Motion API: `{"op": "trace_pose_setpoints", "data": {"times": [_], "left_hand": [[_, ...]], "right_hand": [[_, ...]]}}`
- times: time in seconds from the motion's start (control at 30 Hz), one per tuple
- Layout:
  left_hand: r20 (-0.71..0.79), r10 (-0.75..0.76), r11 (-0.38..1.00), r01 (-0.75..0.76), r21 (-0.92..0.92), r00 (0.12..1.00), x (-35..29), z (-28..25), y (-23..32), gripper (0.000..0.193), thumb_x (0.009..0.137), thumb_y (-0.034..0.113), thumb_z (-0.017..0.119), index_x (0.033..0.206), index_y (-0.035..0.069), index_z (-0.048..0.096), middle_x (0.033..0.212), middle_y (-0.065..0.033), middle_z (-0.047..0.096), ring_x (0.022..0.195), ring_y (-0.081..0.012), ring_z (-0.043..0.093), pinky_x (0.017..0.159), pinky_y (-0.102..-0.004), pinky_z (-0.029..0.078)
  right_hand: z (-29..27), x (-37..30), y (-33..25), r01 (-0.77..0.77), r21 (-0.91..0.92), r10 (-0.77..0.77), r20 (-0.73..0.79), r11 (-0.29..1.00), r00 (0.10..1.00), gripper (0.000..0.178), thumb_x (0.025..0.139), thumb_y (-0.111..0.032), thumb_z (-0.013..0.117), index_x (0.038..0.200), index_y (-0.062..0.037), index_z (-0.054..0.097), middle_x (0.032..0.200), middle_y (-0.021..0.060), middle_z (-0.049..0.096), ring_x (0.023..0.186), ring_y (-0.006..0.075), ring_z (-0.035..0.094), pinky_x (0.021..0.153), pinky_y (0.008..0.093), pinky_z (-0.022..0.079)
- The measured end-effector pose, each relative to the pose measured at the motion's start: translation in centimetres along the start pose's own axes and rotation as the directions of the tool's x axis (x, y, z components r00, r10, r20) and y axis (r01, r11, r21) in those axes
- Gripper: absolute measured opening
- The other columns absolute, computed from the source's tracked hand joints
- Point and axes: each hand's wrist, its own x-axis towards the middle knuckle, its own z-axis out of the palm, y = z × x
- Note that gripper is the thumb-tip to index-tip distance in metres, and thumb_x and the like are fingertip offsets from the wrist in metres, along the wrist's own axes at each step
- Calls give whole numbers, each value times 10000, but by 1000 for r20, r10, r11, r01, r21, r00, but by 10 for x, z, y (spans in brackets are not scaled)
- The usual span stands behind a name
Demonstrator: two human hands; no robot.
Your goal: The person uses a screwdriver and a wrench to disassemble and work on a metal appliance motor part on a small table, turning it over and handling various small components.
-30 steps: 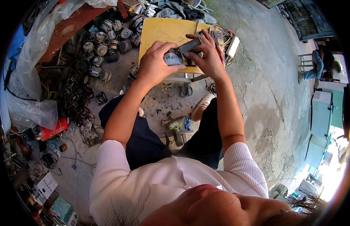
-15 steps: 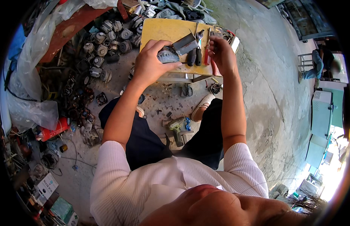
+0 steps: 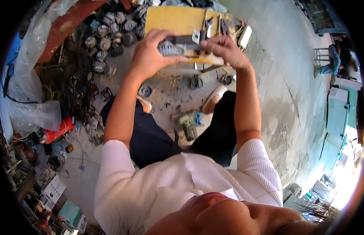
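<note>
My left hand (image 3: 147,55) curves its thumb and fingers around a grey, ribbed, rounded machine part (image 3: 170,49) at the near edge of a yellow-topped table (image 3: 170,21). Beside it lies a grey metal piece (image 3: 184,39) whose pale end has a hole. My right hand (image 3: 228,51) is closed, its fingertips at a black tool handle (image 3: 202,37). Blur and the fingers hide what that hand grips, if anything. Behind it lie a wrench (image 3: 209,22) and a slim metal shaft (image 3: 219,23).
Dirty motor parts (image 3: 104,43) are heaped on the floor to the left. Between my feet lies a green power tool (image 3: 186,119). A red container (image 3: 58,130) stands at the left. Far right, another person (image 3: 334,58) sits near pale green cabinets (image 3: 338,113).
My right hand has moved left from the red handles to the black tool handle, its fingers closing. The table appears higher in view. My left hand still holds the ribbed part.
</note>
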Motion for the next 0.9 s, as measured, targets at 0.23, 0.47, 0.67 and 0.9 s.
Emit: {"op": "trace_pose_setpoints", "data": {"times": [0.23, 0.47, 0.67, 0.9], "left_hand": [[53, 201, 978, -204, 37, 978, -3, -20, -7, 650, 688, 217, 912, 1267, 109, 637, 1211, -69, 653, 1113, -237, 634, 956, -354, 503], [-184, -251, 938, 191, -290, 950, -4, -51, -1, 737, 656, 87, 895, 1325, 58, 587, 1130, -68, 653, 1007, -158, 626, 906, -302, 503], [-418, -235, 929, 77, -361, 878, -4, -80, -19, 659, 733, 91, 870, 1328, 45, 590, 1052, -60, 677, 938, -143, 647, 841, -291, 525], [-429, -389, 841, 124, -526, 815, 2, -84, -12, 627, 760, 110, 865, 1322, 37, 594, 1068, -78, 678, 922, -139, 652, 795, -283, 533]], "right_hand": [[-1, -2, 28, 108, 497, -120, -7, 861, 993, 327, 979, -338, 639, 997, -32, 752, 738, -35, 634, 572, 34, 348, 517, 207, 295], [-5, -32, 34, 71, 372, -179, 262, 925, 948, 394, 1024, -370, 556, 1107, -11, 697, 723, -42, 554, 584, 47, 391, 532, 218, 336], [92, -5, 73, -107, -242, 243, 656, 965, 714, 392, 1001, -412, 600, 1057, -51, 740, 998, 48, 724, 935, 145, 626, 878, 316, 485], [237, -28, 314, 87, -637, 499, 675, 766, 544, 402, 840, -422, 687, 1021, -70, 755, 1068, 190, 715, 986, 401, 670, 860, 480, 513]]}}
